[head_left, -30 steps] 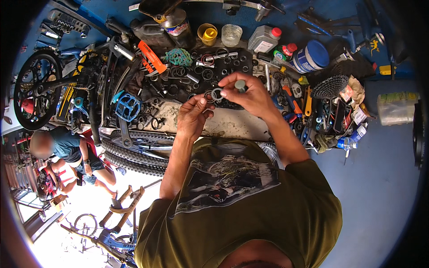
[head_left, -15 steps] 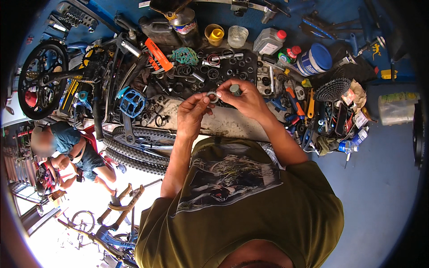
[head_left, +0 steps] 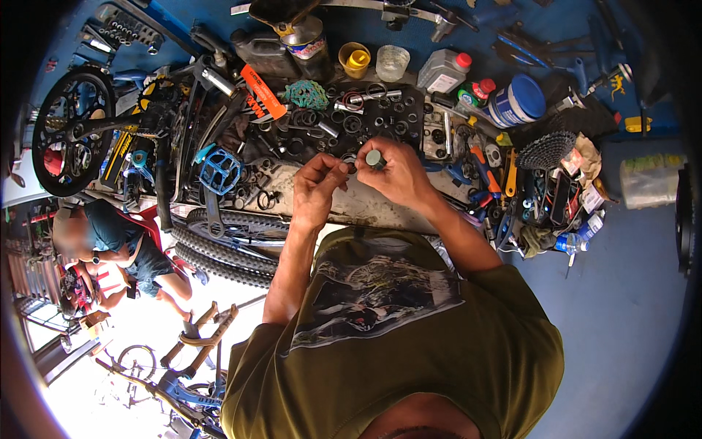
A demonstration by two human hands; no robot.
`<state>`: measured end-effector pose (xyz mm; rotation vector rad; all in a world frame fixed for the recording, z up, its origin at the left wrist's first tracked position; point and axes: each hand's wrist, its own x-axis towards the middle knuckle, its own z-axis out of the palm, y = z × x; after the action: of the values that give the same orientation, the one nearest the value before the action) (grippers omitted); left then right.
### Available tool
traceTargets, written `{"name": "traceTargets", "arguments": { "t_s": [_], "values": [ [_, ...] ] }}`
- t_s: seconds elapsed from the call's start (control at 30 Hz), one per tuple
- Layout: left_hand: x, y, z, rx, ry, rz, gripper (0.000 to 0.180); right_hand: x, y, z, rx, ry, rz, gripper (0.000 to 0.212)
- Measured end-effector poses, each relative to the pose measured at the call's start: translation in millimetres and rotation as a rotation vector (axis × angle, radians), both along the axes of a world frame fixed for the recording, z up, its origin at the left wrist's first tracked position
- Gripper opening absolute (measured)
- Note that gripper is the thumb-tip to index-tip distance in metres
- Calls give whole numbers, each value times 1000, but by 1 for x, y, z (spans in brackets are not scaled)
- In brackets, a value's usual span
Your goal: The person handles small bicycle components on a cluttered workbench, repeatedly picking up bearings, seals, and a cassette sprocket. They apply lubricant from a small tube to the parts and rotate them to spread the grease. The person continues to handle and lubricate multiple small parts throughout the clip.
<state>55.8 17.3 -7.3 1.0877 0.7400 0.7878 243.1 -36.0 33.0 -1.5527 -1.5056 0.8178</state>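
My left hand [head_left: 314, 189] pinches a small metal ring [head_left: 349, 157] between thumb and fingertips, above the front edge of the workbench [head_left: 365, 201]. Close beside it on the right, my right hand [head_left: 401, 174] is closed round a short cylinder with a pale green round end [head_left: 374, 159], which faces up. The right fingertips are close to the ring; whether they touch it I cannot tell. Behind both hands lies a dark mat [head_left: 380, 121] strewn with several rings and small metal parts.
A blue pedal [head_left: 220, 171] and bicycle tyres [head_left: 227, 252] are at the left. Bottles and a blue-lidded tub [head_left: 515, 99] line the back right. A cassette [head_left: 546, 150] and loose tools lie at the right. Another person [head_left: 121, 241] sits at far left.
My right hand has turned, so the cylinder's green end has moved left and faces up more. The ring is now more covered by my fingers. The seated person's arm has shifted.
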Motion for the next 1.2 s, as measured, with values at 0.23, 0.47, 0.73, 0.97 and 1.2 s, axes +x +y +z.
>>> {"name": "traceTargets", "arguments": {
  "t_s": [0.23,0.47,0.73,0.97,1.2],
  "values": [
    [6,0,6,-89,-52,50,12,8,-1,-3,-167,231,77,25],
    [1,-15,-1,-42,-45,-63,16,7,-15,-7,-173,222,69,25],
    [2,-20,-6,-434,-372,-135,16,16,-26,-11,-394,430,107,29],
    [16,-12,-24,-482,-289,-25,13,43,-41,-16,-374,512,-165,20],
    [18,3,-37,-52,165,-76,15,88,-59,-27,-252,572,-361,22]
  ]
}}
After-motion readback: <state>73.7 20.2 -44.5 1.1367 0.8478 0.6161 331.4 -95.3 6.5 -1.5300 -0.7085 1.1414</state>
